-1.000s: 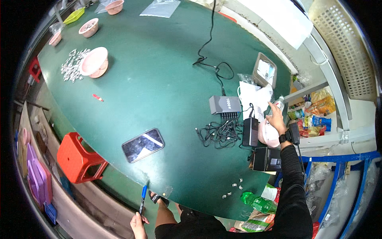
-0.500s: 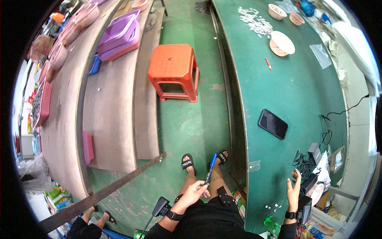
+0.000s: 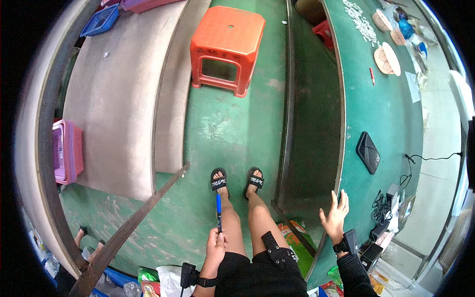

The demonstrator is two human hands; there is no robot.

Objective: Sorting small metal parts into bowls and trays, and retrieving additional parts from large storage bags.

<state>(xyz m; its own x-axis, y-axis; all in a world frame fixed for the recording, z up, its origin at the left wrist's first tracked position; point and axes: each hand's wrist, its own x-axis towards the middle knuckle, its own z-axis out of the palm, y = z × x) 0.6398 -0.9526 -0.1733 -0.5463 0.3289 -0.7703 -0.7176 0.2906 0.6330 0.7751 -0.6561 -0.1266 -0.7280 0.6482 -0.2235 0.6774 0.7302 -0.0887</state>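
My left hand [image 3: 216,244] is closed round the lower end of a blue-capped marker pen [image 3: 219,213], which points upward in front of my left leg. Off to the right, my right hand [image 3: 335,215] hangs near the edge of the green table [image 3: 391,119] with its fingers spread, holding nothing. Farther along that table lies a black smartphone [image 3: 368,152]. Beyond the phone are a small red pen [image 3: 372,76] and a pale basket [image 3: 386,59].
An orange plastic stool [image 3: 227,44] stands ahead on the green floor. Wooden shelves [image 3: 114,114] with purple and pink baskets [image 3: 68,152] line the left, and a rusty bar [image 3: 133,218] slants across. Black cables [image 3: 381,205] lie by the right wall. Another person's feet show at lower left.
My view has turned to the right and down. The right hand has come in toward the table's edge. My left hand still grips the pen, now lower and more upright.
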